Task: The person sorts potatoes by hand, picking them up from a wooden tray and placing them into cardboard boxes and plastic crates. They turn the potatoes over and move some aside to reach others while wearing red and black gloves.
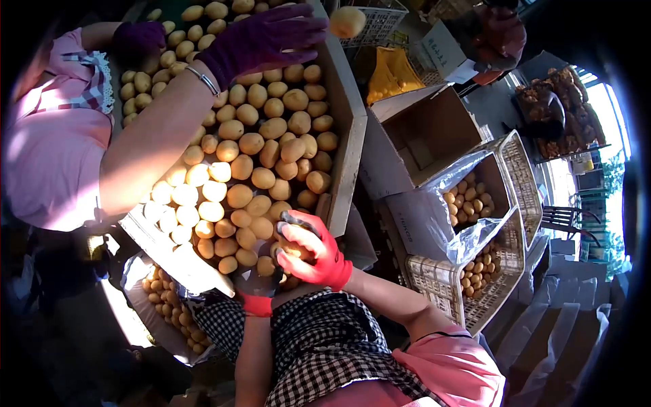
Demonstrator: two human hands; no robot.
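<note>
Many round yellow potatoes (pixel 263 178) fill a wooden-sided sorting table (pixel 348 136). At its near corner my right hand (pixel 313 252), in a red glove with dark fingertips, curls over potatoes; its fingers partly cover them. Just left of it is my left hand (pixel 256 283), in a red-cuffed glove with a dark front, with a potato (pixel 266 265) against its fingers. Shadow hides part of that hand. The two hands are close together, low over the table edge.
A co-worker's purple-gloved hand (pixel 268 37) reaches across the table; a potato (pixel 347 22) hangs in the air beyond its fingertips. To the right stand an open cardboard box (pixel 424 129), a plastic-lined box (pixel 420 227) of potatoes and a crate (pixel 434 271). A potato sack (pixel 139 275) sits lower left.
</note>
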